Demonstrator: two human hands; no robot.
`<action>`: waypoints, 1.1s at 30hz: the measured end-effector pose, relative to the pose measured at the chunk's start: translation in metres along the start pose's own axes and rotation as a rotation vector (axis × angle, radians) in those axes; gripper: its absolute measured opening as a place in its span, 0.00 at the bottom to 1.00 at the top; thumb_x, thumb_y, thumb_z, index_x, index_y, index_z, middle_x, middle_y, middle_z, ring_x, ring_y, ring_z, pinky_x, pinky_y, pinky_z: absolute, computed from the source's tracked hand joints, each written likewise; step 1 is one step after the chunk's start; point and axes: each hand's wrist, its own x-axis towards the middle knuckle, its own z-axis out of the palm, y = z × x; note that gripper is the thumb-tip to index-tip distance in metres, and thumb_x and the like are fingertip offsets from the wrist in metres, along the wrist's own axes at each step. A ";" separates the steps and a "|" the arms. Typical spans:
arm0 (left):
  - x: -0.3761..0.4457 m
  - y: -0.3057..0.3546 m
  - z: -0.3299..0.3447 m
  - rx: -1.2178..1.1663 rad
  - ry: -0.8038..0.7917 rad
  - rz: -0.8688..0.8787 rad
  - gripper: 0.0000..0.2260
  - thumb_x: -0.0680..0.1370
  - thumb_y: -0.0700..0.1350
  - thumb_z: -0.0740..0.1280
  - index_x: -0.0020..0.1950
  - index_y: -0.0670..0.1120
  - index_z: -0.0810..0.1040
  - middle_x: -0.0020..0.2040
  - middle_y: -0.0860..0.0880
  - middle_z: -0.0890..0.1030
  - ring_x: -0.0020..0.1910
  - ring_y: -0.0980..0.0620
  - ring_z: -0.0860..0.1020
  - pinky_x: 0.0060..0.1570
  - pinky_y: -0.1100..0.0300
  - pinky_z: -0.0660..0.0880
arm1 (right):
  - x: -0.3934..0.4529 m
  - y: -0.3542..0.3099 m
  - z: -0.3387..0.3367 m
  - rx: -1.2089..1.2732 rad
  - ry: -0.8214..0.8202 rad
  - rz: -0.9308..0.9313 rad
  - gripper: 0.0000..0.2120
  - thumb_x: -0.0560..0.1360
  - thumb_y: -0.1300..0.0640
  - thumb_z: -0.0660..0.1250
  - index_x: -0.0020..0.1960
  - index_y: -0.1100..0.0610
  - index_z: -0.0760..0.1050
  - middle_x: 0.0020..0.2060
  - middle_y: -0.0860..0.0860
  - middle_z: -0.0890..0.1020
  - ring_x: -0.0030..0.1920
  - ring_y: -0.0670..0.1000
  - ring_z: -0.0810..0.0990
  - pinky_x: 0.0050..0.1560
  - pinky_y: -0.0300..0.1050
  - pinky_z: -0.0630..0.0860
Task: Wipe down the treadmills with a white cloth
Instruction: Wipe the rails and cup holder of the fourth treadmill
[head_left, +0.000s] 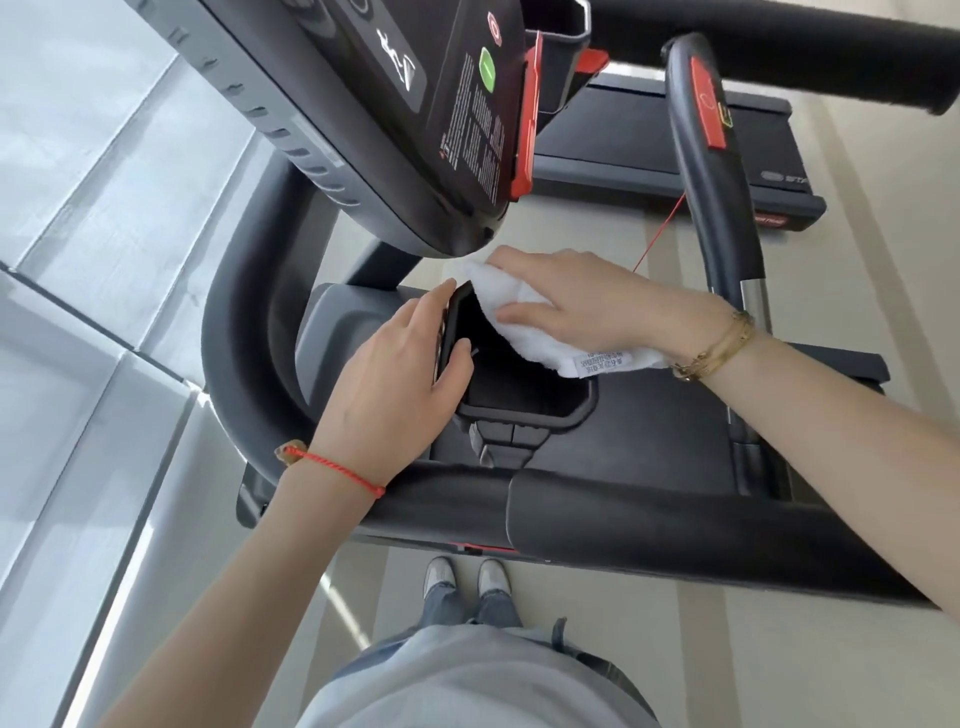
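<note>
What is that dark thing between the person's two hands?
In the head view, a black phone-like device stands tilted in the treadmill's cup holder. The left hand grips it; the right hand presses the white cloth against it.

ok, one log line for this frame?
phase: wiping | right hand: presses white cloth on black phone | left hand: grips phone over treadmill tray
</note>
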 end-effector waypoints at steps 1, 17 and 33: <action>0.000 0.000 0.000 -0.002 0.001 -0.011 0.22 0.80 0.49 0.61 0.74 0.46 0.67 0.61 0.47 0.78 0.55 0.49 0.78 0.53 0.53 0.75 | 0.005 -0.002 0.002 -0.058 0.008 -0.046 0.14 0.80 0.44 0.58 0.63 0.49 0.64 0.42 0.50 0.78 0.42 0.56 0.76 0.40 0.50 0.68; 0.000 0.003 -0.004 -0.012 0.014 -0.064 0.18 0.79 0.50 0.63 0.69 0.49 0.71 0.56 0.52 0.80 0.52 0.54 0.78 0.51 0.52 0.77 | -0.007 0.013 0.009 0.023 0.093 -0.055 0.13 0.81 0.47 0.57 0.62 0.52 0.66 0.41 0.49 0.76 0.43 0.56 0.73 0.38 0.48 0.62; 0.001 0.000 -0.002 -0.038 -0.009 -0.052 0.18 0.79 0.52 0.61 0.68 0.50 0.71 0.56 0.52 0.80 0.53 0.53 0.78 0.53 0.50 0.78 | -0.030 0.014 0.022 0.175 0.173 0.019 0.17 0.81 0.49 0.56 0.69 0.48 0.63 0.52 0.48 0.74 0.47 0.54 0.74 0.47 0.49 0.69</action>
